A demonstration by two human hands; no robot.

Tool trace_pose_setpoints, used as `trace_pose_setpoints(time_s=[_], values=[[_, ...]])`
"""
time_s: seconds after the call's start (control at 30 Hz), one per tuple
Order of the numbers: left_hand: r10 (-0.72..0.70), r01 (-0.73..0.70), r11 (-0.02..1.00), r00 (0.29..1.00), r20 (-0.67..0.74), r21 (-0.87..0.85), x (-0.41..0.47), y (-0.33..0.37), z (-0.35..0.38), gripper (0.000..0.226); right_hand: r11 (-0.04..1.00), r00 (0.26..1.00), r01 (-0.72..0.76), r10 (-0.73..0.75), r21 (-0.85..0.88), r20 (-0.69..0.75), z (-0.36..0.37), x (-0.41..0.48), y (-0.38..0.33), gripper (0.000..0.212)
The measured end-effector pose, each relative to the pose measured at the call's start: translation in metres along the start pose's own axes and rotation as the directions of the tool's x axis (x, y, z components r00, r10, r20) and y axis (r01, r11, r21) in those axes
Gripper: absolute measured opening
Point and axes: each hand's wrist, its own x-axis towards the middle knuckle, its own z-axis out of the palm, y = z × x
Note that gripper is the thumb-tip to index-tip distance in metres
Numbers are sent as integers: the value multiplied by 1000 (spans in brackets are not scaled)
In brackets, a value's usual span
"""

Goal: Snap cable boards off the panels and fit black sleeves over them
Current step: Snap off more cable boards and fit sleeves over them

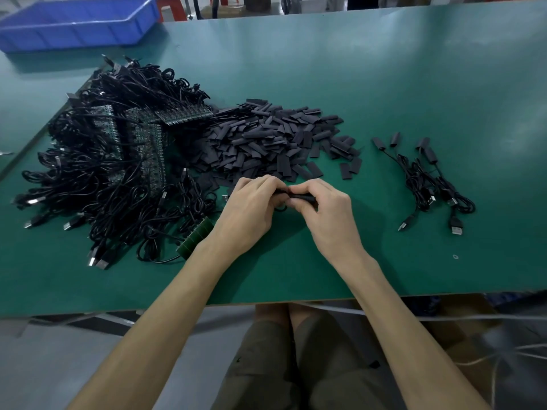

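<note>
Both hands meet at ctr of the green counter (384, 84), fingers curled in, tips nearly touching. R hand (324, 213) grips a black sleeve (300, 196). L hand (251, 210) pinches what looks like the cable (280, 207) end going into it; board itself is hidden under the fingers, can't tell how far in it sits. Key relation: sleeve's long axis runs 9-to-3, straight across between the hands, open end facing 9 toward L hand. So the push is prob. along that line, hands closing on each other, neither hand nearer than the other. Supply: loose sleeve pile (266, 137) at 12 from the hands, close by; panels w/ cables (118, 149) stacked at 10; a part-used panel strip (196, 238) at 8, just beside L wrist. Sleeved cables (429, 179) lie at 3, well apart. Blue bin (77, 22) far off at 10–11.
</note>
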Motion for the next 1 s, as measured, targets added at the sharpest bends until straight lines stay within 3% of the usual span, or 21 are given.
trace_pose_setpoints(time_s=[0.13, 0.27, 1.0], values=[[-58, 58, 997, 998, 5, -53, 3, 1, 0, 12, 973, 991, -123, 133, 196, -35, -2, 0, 0, 25], [-61, 65, 992, 997, 36, -108, 3, 2, 1, 10, 913, 983, -161, 182, 375, -22, -8, 2, 2, 15], [-102, 109, 990, 992, 73, -93, -1, 2, -3, 16, 899, 987, -157, 157, 409, 34, -5, 1, 9, 14]])
